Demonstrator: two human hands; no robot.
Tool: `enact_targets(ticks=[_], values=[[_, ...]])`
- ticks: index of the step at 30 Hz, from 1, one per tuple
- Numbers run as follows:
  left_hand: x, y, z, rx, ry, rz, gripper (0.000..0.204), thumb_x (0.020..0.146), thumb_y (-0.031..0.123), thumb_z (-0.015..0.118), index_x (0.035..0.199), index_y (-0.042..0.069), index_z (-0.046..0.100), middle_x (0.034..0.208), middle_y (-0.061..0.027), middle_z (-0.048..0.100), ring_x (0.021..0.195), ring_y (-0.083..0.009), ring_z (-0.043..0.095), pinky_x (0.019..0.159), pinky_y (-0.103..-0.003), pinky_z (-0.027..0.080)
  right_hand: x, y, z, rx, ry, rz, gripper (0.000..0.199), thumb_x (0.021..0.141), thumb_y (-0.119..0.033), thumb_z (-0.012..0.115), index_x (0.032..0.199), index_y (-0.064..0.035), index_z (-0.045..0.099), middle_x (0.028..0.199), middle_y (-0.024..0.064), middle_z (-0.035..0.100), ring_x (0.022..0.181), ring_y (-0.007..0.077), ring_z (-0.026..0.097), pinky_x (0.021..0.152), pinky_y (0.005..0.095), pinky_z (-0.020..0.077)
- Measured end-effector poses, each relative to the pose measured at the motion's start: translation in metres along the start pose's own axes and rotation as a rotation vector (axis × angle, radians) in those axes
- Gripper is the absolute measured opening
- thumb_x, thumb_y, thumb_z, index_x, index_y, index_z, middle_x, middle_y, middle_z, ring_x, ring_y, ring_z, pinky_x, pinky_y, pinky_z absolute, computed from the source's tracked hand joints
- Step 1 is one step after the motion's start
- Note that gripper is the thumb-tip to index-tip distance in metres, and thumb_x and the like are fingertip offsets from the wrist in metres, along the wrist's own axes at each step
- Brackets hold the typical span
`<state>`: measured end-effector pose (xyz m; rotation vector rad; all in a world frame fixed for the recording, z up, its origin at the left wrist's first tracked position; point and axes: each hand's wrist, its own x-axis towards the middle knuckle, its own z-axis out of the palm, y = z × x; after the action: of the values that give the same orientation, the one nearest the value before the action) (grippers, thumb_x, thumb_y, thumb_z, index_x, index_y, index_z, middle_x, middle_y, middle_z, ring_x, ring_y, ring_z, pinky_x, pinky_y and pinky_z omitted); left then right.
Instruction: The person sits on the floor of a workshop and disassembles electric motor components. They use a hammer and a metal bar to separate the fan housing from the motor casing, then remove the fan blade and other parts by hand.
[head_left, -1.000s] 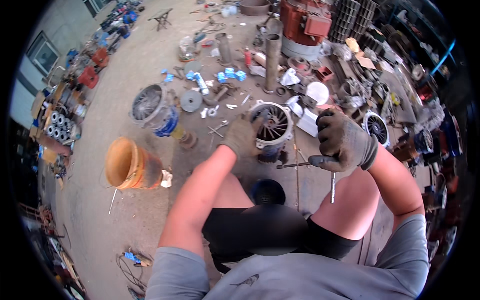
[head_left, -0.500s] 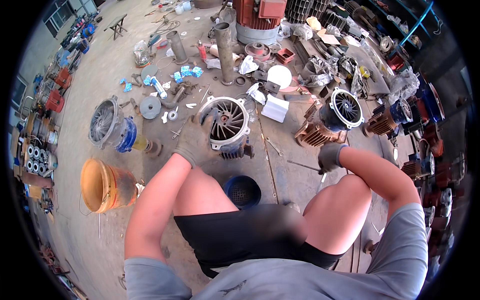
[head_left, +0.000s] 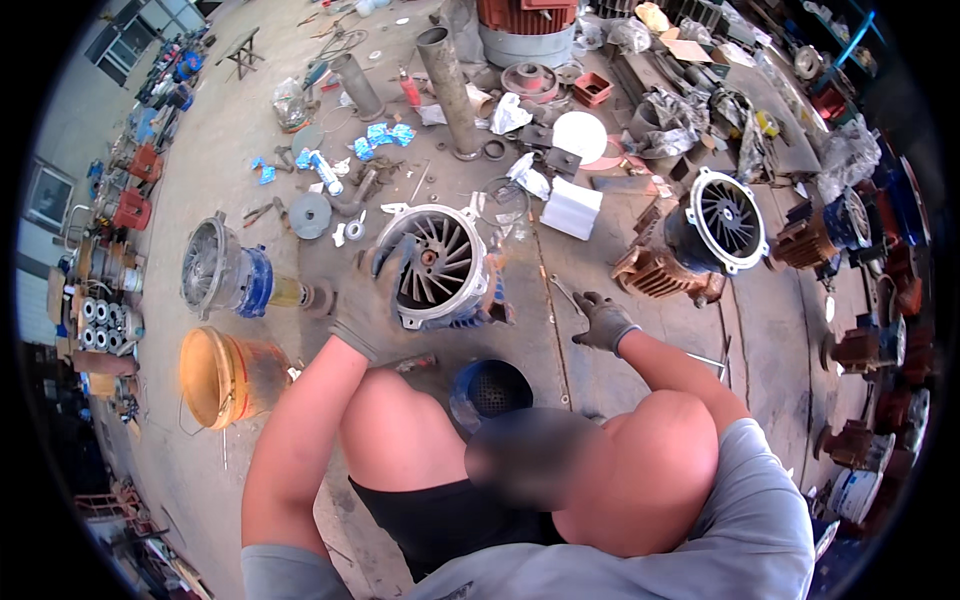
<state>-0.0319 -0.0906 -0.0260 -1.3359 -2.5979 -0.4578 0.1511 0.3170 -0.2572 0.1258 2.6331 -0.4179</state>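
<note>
A motor (head_left: 466, 318) with an open round metal rim and a ring of blades inside stands on the floor before me, tilted a little. My gloved left hand (head_left: 372, 308) grips the left side of its rim, fingertips curled over the edge. To the right of it, my gloved right hand (head_left: 606, 324) reaches low over the floor, fingers apart. Its fingertips are at the near end of a wrench (head_left: 566, 291); whether they touch it is hard to tell. A thin bent rod (head_left: 708, 360) lies beyond my right forearm.
A dark blue round cover (head_left: 490, 390) with a grid lies between my knees. At left are a yellow bucket (head_left: 208, 378) and a blue pump part (head_left: 256, 283). Another bladed motor (head_left: 662, 258) lies at right. Upright pipes (head_left: 450, 95) and scattered parts fill the far side.
My right hand has let go of a long thin tool and moved left and forward to the wrench. The motor under my left hand has shifted slightly left and tilted.
</note>
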Motion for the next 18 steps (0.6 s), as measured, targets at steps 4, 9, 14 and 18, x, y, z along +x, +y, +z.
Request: enact_targets(ticks=[4,9,14,18], values=[[-0.004,0.002,-0.005,0.096,0.002,-0.017,0.132,0.059,0.072,0.093,0.16,0.001,0.044,0.14,-0.0284,0.058,0.118,-0.0485,0.06,0.101,-0.058,0.05,0.042,-0.012,0.047,0.148,0.13,0.01,0.077,0.094,-0.042,0.079,0.16,-0.0122,0.053,0.163,0.0204,0.051,0.136,0.049,0.059,0.116,0.0516,0.0507],[-0.018,-0.001,-0.008,0.107,-0.042,-0.094,0.129,0.057,0.073,0.093,0.156,0.003,0.049,0.136,-0.0293,0.056,0.12,-0.0492,0.059,0.101,-0.059,0.051,0.061,-0.001,0.1,0.345,0.182,0.205,0.044,0.095,-0.019,0.072,0.137,-0.0061,0.065,0.146,0.0285,0.062,0.124,0.0468,0.066,0.108,0.0512,0.0548],[0.003,0.001,-0.002,0.085,-0.061,-0.079,0.125,0.06,0.067,0.092,0.157,0.002,0.047,0.14,-0.0302,0.055,0.124,-0.0496,0.058,0.106,-0.058,0.05,0.052,0.05,0.109,0.621,0.042,0.289,0.037,0.089,-0.008,0.072,0.126,-0.0046,0.073,0.11,0.0204,0.077,0.098,0.0315,0.075,0.089,0.0463,0.0596],[-0.014,-0.007,-0.011,0.117,-0.127,-0.121,0.126,0.064,0.061,0.091,0.163,0.003,0.041,0.146,-0.0298,0.054,0.126,-0.0475,0.058,0.111,-0.054,0.048,-0.008,0.027,0.045,0.946,-0.548,0.206,0.03,0.093,-0.012,0.075,0.121,-0.0027,0.077,0.106,0.009,0.077,0.094,0.0183,0.071,0.086,0.0358,0.059]])
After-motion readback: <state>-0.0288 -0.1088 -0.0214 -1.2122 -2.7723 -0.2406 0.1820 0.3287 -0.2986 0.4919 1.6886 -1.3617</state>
